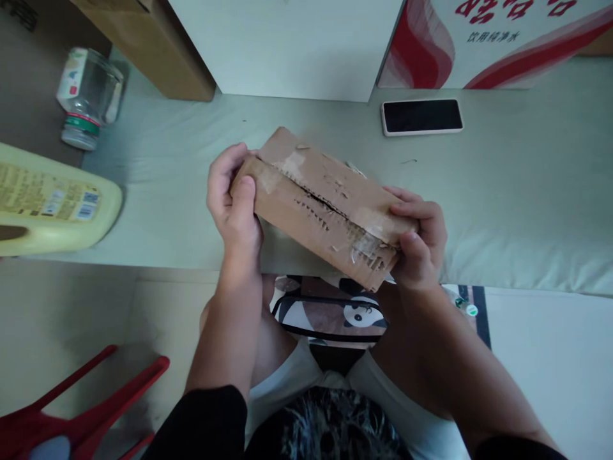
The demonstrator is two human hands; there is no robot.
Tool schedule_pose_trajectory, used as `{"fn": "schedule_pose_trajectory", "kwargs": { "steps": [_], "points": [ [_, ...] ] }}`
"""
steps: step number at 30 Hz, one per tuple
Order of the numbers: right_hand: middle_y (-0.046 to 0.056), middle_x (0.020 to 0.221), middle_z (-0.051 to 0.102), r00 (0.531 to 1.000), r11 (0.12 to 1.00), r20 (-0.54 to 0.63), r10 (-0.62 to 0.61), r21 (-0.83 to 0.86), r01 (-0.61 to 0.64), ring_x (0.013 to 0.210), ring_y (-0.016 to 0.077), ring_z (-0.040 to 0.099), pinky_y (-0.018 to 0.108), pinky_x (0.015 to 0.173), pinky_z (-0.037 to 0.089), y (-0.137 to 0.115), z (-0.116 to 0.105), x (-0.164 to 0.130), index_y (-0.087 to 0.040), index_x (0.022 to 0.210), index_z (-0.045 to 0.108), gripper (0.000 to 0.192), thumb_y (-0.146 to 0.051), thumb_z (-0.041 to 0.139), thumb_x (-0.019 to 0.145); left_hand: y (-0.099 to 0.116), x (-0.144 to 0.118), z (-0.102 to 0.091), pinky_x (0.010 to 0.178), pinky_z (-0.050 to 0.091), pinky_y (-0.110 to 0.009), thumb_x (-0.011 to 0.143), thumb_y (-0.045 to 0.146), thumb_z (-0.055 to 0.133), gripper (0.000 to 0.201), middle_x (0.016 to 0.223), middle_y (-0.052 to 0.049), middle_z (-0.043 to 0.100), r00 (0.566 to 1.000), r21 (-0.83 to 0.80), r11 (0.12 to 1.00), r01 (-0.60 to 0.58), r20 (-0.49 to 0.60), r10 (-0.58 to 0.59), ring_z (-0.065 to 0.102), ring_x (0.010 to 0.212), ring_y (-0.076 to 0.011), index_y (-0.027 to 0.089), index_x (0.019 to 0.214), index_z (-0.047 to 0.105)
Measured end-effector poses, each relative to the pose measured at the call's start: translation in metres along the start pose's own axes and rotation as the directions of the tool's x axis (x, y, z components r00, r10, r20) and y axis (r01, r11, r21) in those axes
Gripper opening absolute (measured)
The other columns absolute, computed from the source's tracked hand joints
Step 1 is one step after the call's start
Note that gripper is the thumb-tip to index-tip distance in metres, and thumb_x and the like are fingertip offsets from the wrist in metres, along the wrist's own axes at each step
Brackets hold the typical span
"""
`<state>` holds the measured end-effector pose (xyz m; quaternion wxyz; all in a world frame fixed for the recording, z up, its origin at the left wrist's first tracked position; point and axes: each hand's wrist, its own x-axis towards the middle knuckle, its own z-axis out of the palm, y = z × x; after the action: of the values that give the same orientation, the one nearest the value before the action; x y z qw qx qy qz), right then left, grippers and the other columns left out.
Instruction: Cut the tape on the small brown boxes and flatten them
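A small brown cardboard box with torn tape along its seam is held between both hands, above the near edge of a pale green padded surface. My left hand grips its left end, thumb on the top face. My right hand grips its right end, where clear tape is ragged. The box tilts down to the right.
A black phone lies face up behind the box. A yellow jug lies at the left, a clear jar on its side beyond it. Cartons stand along the back. A red stool is at bottom left.
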<state>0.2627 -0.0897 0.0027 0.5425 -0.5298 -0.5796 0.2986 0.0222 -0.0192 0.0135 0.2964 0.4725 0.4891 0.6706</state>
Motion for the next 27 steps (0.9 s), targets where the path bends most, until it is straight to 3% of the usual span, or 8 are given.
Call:
{"fn": "schedule_pose_trajectory", "kwargs": {
  "steps": [4, 9, 14, 17, 20, 22, 24, 27],
  "points": [
    [0.007, 0.135, 0.066, 0.999, 0.997, -0.015, -0.049, 0.051, 0.05, 0.136, 0.036, 0.06, 0.063, 0.114, 0.047, -0.003, 0.001, -0.002, -0.035, 0.111, 0.056, 0.028, -0.058, 0.048, 0.096, 0.004, 0.003, -0.003, 0.111, 0.058, -0.043, 0.087, 0.055, 0.077, 0.033, 0.129, -0.004, 0.074, 0.999, 0.038, 0.999, -0.006, 0.053, 0.004, 0.06, 0.142, -0.0322, 0.027, 0.104, 0.075],
    [0.009, 0.144, 0.06, 0.999, 0.995, -0.007, -0.038, -0.092, 0.037, 0.142, 0.0388, 0.055, 0.066, 0.114, 0.045, -0.004, 0.005, -0.003, -0.035, 0.119, 0.052, 0.039, -0.062, 0.035, 0.097, 0.011, 0.0, -0.002, 0.113, 0.058, -0.046, 0.086, 0.053, 0.079, 0.032, 0.129, -0.004, 0.075, 0.995, 0.01, 0.999, 0.044, 0.089, -0.045, 0.058, 0.146, -0.0341, 0.028, 0.104, 0.077],
    [0.008, 0.139, 0.062, 0.996, 0.996, 0.01, -0.084, -0.042, 0.084, 0.138, 0.0361, 0.058, 0.063, 0.113, 0.047, -0.001, 0.005, 0.0, -0.036, 0.119, 0.05, 0.033, -0.057, 0.036, 0.097, 0.011, -0.004, -0.001, 0.115, 0.057, -0.048, 0.087, 0.044, 0.077, 0.02, 0.128, -0.003, 0.075, 0.996, 0.028, 0.998, 0.059, 0.061, -0.061, 0.059, 0.145, -0.0329, 0.028, 0.099, 0.079],
    [0.009, 0.139, 0.061, 0.999, 0.997, 0.021, -0.045, -0.061, 0.046, 0.136, 0.0356, 0.059, 0.06, 0.111, 0.05, 0.0, 0.004, -0.001, -0.037, 0.126, 0.046, 0.04, -0.061, 0.035, 0.096, 0.007, -0.004, -0.001, 0.116, 0.055, -0.046, 0.089, 0.034, 0.073, 0.011, 0.118, -0.003, 0.078, 0.999, 0.048, 0.999, -0.007, 0.049, 0.004, 0.066, 0.135, -0.0291, 0.027, 0.093, 0.081],
    [0.01, 0.14, 0.061, 1.0, 0.997, 0.021, 0.017, -0.082, -0.016, 0.132, 0.036, 0.063, 0.057, 0.105, 0.053, -0.002, 0.005, -0.001, -0.04, 0.139, 0.034, 0.059, -0.074, 0.025, 0.092, 0.002, -0.002, -0.001, 0.116, 0.054, -0.043, 0.09, 0.022, 0.066, 0.018, 0.11, -0.003, 0.081, 0.992, 0.037, 0.992, -0.119, 0.051, 0.117, 0.073, 0.121, -0.0243, 0.025, 0.092, 0.084],
    [0.01, 0.137, 0.064, 1.0, 1.0, 0.011, 0.028, -0.01, -0.028, 0.127, 0.0355, 0.066, 0.055, 0.101, 0.055, -0.001, 0.006, 0.002, -0.04, 0.142, 0.028, 0.066, -0.079, 0.021, 0.09, -0.002, 0.001, -0.001, 0.114, 0.054, -0.041, 0.09, 0.016, 0.063, 0.024, 0.107, -0.004, 0.082, 0.981, 0.006, 0.982, -0.19, 0.046, 0.189, 0.075, 0.113, -0.022, 0.023, 0.092, 0.085],
    [0.01, 0.134, 0.066, 0.998, 0.997, -0.015, 0.059, 0.043, -0.058, 0.124, 0.0344, 0.068, 0.054, 0.102, 0.056, 0.004, 0.006, 0.007, -0.038, 0.142, 0.03, 0.066, -0.078, 0.019, 0.09, -0.006, 0.007, -0.002, 0.113, 0.054, -0.041, 0.09, 0.012, 0.059, 0.028, 0.104, -0.003, 0.083, 0.976, -0.027, 0.977, -0.213, 0.025, 0.214, 0.075, 0.11, -0.0209, 0.022, 0.09, 0.085],
    [0.011, 0.137, 0.067, 0.985, 0.985, -0.021, 0.171, -0.018, -0.171, 0.13, 0.0317, 0.066, 0.051, 0.108, 0.054, 0.017, 0.006, 0.013, -0.033, 0.141, 0.043, 0.071, -0.078, 0.014, 0.094, -0.01, 0.019, -0.006, 0.108, 0.055, -0.039, 0.089, 0.011, 0.05, 0.035, 0.097, -0.003, 0.083, 0.984, -0.091, 0.983, -0.159, -0.094, 0.151, 0.075, 0.106, -0.0199, 0.019, 0.084, 0.083]
  ]
}}
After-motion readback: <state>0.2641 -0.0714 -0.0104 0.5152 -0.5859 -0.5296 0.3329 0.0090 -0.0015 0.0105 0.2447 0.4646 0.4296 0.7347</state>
